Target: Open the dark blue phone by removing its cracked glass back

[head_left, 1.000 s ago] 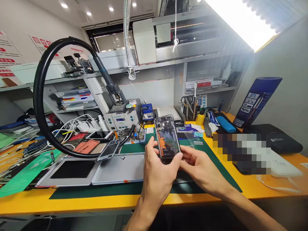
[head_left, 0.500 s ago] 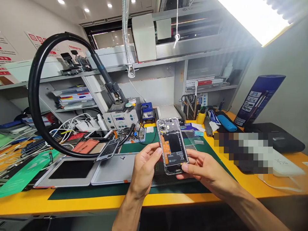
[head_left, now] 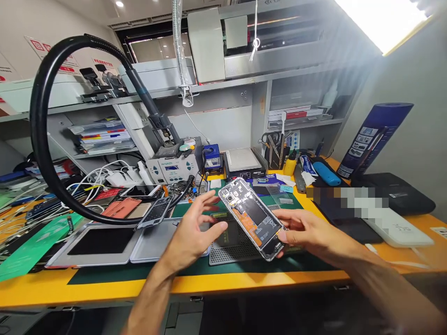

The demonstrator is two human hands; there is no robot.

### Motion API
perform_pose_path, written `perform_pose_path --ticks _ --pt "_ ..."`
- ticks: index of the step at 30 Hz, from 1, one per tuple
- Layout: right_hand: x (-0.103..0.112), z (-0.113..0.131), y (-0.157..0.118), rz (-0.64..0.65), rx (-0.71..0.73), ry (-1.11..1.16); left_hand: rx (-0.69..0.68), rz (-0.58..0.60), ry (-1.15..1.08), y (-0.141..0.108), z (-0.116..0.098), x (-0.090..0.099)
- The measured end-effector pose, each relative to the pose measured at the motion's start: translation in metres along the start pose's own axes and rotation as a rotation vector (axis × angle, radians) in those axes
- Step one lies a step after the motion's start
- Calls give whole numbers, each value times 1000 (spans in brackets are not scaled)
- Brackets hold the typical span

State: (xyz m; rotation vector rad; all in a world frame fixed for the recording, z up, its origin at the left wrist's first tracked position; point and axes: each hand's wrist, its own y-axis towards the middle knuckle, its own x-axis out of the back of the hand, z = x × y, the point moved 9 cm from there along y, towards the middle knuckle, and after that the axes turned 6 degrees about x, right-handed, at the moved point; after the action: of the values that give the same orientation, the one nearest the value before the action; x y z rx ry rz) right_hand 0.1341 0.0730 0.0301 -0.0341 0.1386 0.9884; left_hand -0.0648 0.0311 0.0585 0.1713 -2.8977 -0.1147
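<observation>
An opened phone (head_left: 256, 218), its black battery, orange flex part and cameras showing, tilts with its top toward the upper left. My right hand (head_left: 305, 232) grips its lower right end between thumb and fingers. My left hand (head_left: 193, 228) is off the phone, just to its left, fingers spread and nothing held. Beneath the phone is a perforated metal plate (head_left: 223, 256) on the green mat (head_left: 146, 275).
On the left lie an open grey case (head_left: 63, 253), a phone back panel (head_left: 153, 213) and a looping black hose (head_left: 37, 116). Behind stands a soldering station (head_left: 171, 167). A white device (head_left: 401, 230) is at right.
My left hand has let go of the phone and moved left, its fingers spreading. The phone has turned so its top leans left, still in my right hand. The view has shifted slightly.
</observation>
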Motion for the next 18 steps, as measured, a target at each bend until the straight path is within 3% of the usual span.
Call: perform_pose_path --ticks 2,3,6,11,18 --pt "8 -2 0 138 -106 -84 -32 53 244 2 -7 9" --pt "13 -4 2 193 -163 -112 -84 118 467 3 -10 7" --pt "25 -8 11 316 -293 -140 -159 284 727 6 -7 -1" --pt "32 -16 32 427 -383 -174 -185 398 822 9 7 -12" --pt "39 -24 50 400 -404 -312 -213 420 905 7 12 -11"
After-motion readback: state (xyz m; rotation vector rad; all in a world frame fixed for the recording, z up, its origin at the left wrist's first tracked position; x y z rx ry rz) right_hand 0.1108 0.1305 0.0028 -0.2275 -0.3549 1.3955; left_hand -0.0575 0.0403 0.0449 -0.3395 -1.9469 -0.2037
